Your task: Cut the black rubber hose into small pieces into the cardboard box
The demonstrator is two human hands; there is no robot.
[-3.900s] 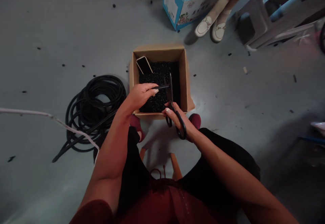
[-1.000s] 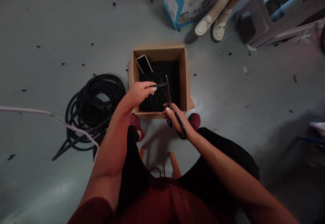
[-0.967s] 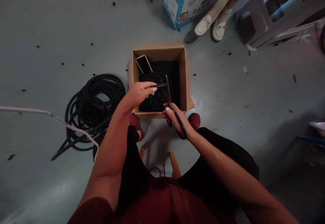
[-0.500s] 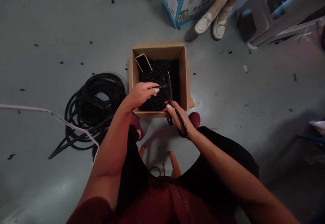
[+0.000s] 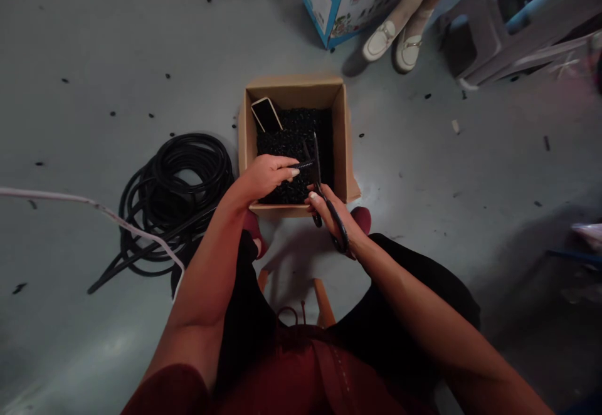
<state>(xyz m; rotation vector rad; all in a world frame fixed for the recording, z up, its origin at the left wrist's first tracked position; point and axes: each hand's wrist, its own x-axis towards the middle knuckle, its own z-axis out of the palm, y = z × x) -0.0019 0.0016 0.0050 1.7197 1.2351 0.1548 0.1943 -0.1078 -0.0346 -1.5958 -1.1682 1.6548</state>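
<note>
Over the box (image 5: 341, 145), left grip (image 5: 263, 177) pinches hose (image 5: 303, 165); right grip (image 5: 339, 217) clasps scissors (image 5: 316, 159).

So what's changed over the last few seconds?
Little. The scissors, nearly shut a second ago, stand open about the black hose end again. The left hand has edged nearer the blades, leaving less hose showing. Both grips unchanged: right hand on the scissors; box, phone and coil stayed.

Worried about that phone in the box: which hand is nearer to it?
Left. The left hand is just this side of the phone; the right hand is farther, rightward.
</note>
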